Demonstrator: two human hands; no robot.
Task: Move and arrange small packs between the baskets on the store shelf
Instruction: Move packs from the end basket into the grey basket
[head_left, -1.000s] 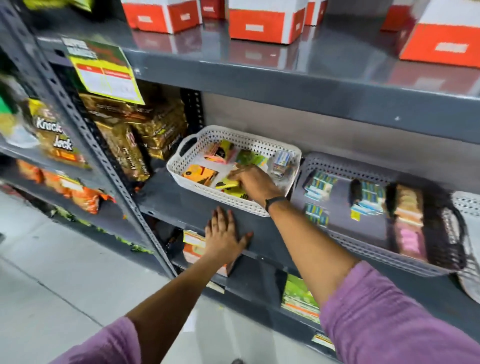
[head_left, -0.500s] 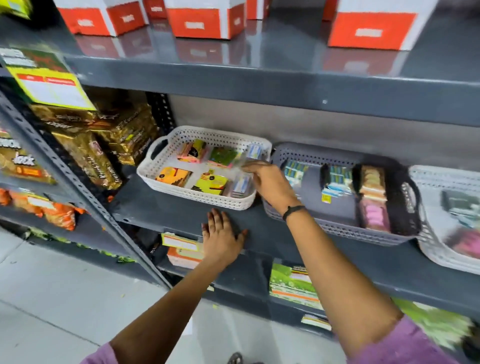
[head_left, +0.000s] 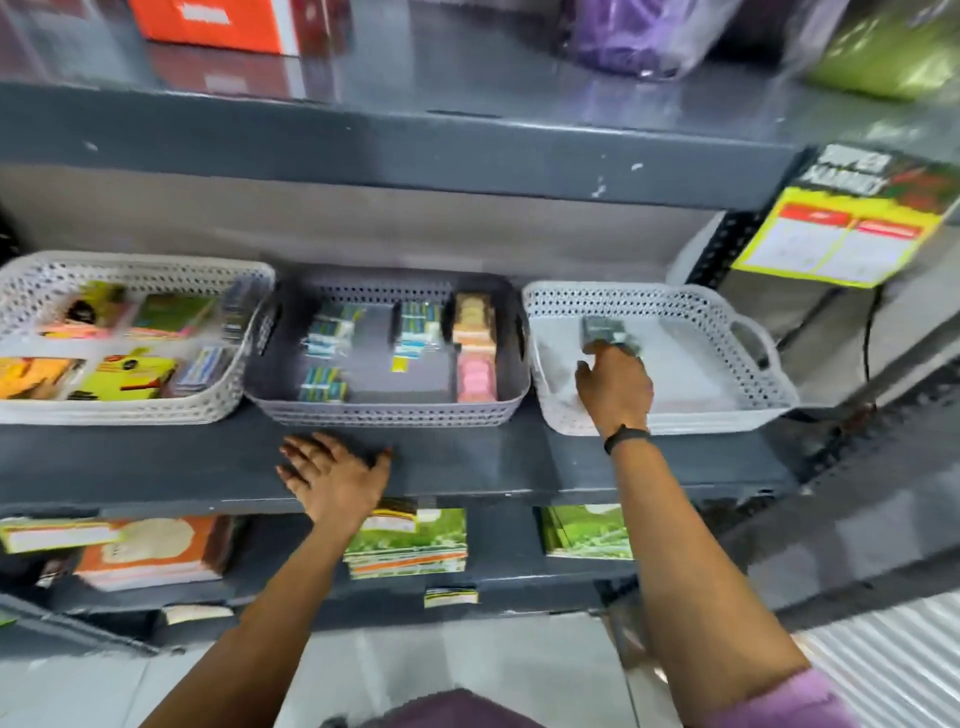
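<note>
Head view: packs in right basket (blurred)

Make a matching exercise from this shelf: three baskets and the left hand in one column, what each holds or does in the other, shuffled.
1. left white basket
2. grey basket
3. right white basket
4. left hand

A. flat on the shelf edge
B. right hand reaching in
C. yellow and green packs
D. pink and tan stacks

Pairs: 1-C, 2-D, 3-B, 4-A
</note>
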